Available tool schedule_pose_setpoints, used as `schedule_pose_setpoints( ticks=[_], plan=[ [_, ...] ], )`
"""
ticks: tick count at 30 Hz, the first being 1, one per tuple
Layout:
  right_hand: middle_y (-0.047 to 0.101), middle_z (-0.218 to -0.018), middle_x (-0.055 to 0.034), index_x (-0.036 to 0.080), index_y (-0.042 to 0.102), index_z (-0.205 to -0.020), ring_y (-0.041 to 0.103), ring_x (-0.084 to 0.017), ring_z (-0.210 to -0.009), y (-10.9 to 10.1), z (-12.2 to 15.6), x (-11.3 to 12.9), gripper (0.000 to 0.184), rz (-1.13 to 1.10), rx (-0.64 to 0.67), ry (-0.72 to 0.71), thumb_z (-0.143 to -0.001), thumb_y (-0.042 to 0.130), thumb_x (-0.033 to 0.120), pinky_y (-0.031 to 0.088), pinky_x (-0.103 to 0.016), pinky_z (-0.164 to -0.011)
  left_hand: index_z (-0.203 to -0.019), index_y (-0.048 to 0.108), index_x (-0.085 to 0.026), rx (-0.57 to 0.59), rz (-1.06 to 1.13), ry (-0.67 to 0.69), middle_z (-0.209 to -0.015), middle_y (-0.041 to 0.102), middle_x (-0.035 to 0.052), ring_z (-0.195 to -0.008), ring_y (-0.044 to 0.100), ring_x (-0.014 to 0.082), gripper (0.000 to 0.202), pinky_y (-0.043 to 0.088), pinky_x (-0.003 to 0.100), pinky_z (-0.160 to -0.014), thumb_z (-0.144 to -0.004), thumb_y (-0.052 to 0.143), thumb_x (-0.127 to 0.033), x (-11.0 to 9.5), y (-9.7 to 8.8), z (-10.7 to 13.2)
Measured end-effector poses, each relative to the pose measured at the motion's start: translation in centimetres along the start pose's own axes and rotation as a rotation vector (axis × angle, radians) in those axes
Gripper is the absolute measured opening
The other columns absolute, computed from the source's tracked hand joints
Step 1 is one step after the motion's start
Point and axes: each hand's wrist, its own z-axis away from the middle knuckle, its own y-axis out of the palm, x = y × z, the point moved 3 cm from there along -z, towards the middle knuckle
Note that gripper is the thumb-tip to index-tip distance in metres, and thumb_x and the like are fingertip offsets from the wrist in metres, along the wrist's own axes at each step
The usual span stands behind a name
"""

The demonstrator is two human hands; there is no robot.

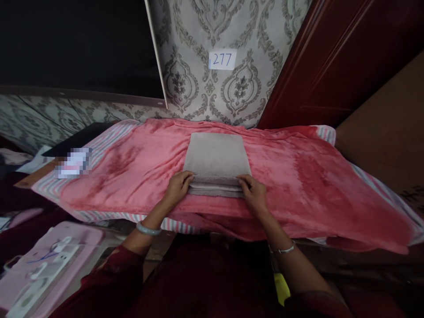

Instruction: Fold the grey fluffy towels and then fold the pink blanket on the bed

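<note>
A grey cloth point(217, 154), folded into a neat layered rectangle, lies on a pink plush blanket point(281, 172). My left hand point(179, 187) pinches the near left corner of its upper layer. At the near right corner, my right hand point(252, 190) pinches the same layer. Between the hands the upper edge is lifted slightly, and lower folds of the cloth show beneath it. The cloth's exact kind cannot be made out.
A large black screen point(76, 48) hangs at the upper left. A paper marked 277 point(222, 59) is on the patterned wall. A dark red door point(318, 66) rises at the right. At lower left, a white power strip point(43, 282) rests on a pink lid point(73, 232).
</note>
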Motion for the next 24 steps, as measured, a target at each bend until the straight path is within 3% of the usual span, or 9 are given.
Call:
schedule_pose_setpoints(
  ticks=[7, 16, 21, 24],
  plan=[
    [0.077, -0.090, -0.0057, 0.024, 0.076, -0.096, 0.070, -0.024, -0.081, 0.0, 0.1, -0.2, 0.030, 0.015, -0.001, 0.012, -0.089, 0.051, 0.040, 0.055, -0.034, -0.073, -0.092, 0.070, -0.022, 0.033, 0.062, -0.045, -0.093, 0.076, 0.0057, -0.088, 0.068, 0.0221, 0.026, 0.052, 0.035, -0.083, -0.094, 0.049, -0.037, 0.3, -0.1, -0.3],
    [0.078, -0.092, -0.0060, 0.024, 0.076, -0.096, 0.071, -0.025, -0.084, 0.1, 0.1, -0.5, 0.030, -0.002, 0.014, 0.028, -0.089, 0.053, 0.041, 0.055, -0.035, -0.074, -0.091, 0.070, -0.022, 0.341, 0.297, -0.019, -0.108, 0.075, 0.0090, -0.102, 0.068, 0.0227, 0.019, 0.054, 0.038, -0.093, -0.087, 0.056, -0.035, 0.7, -2.2, -1.4],
    [0.078, -0.091, -0.0061, 0.024, 0.076, -0.095, 0.070, -0.025, -0.083, 0.1, 0.0, -0.6, 0.031, 0.006, 0.004, 0.028, -0.088, 0.053, 0.043, 0.054, -0.035, -0.071, -0.094, 0.070, -0.021, 0.334, 0.298, -0.098, -0.105, 0.075, 0.0072, -0.095, 0.069, 0.0213, 0.020, 0.055, 0.035, -0.083, -0.088, 0.055, -0.033, 1.2, -2.1, -1.3],
    [0.077, -0.089, -0.0062, 0.024, 0.076, -0.093, 0.070, -0.025, -0.081, 0.1, -0.2, -0.5, 0.031, 0.000, -0.010, 0.033, -0.087, 0.052, 0.042, 0.054, -0.034, -0.071, -0.101, 0.067, -0.022, 0.288, 0.213, -0.030, -0.105, 0.074, 0.0073, -0.098, 0.068, 0.0221, 0.021, 0.055, 0.038, -0.087, -0.088, 0.051, -0.026, 0.7, -1.9, -1.0]
  ],
)
